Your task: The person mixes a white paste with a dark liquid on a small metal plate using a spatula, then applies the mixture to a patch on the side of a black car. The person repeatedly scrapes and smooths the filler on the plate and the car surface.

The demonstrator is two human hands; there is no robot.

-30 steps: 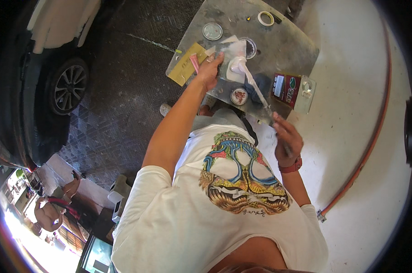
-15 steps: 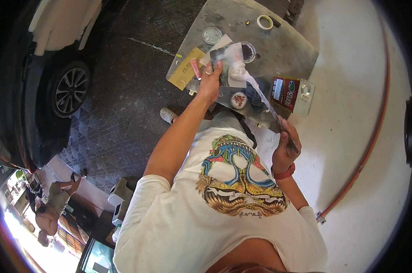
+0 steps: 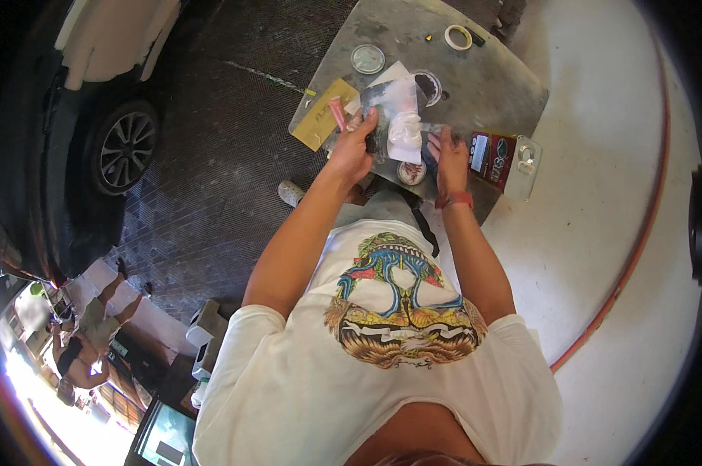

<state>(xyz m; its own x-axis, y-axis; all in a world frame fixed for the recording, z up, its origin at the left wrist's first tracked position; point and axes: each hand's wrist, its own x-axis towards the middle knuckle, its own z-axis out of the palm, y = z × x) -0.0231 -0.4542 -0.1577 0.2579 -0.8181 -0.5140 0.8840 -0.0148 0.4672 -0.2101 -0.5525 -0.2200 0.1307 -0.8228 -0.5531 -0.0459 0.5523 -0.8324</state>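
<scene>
My left hand (image 3: 352, 152) grips the edge of a flat mixing board (image 3: 388, 95), thumb on top, over the near part of the table. A thick mound of white paste (image 3: 404, 133) lies on the board's right side, with a thin whitish smear beyond it. My right hand (image 3: 451, 159), a red band at its wrist, is closed around a dark spreader (image 3: 436, 129) just right of the paste. Fingers hide much of the spreader. Under the board's near edge sits a small round tin (image 3: 411, 173) with reddish-brown stuff in it.
On the grey table (image 3: 490, 85) are a pink tube (image 3: 338, 113), a yellow sheet (image 3: 322, 128), a round lid (image 3: 367, 59), an open round tin (image 3: 431, 87), a tape roll (image 3: 458, 37) and a dark red can (image 3: 490, 158). A car (image 3: 64, 147) stands left; another person (image 3: 87, 353) is lower left.
My right hand has moved left and away from me, bringing the spreader to the board. The stretched strand of paste is gone, and the paste now lies heaped on the board.
</scene>
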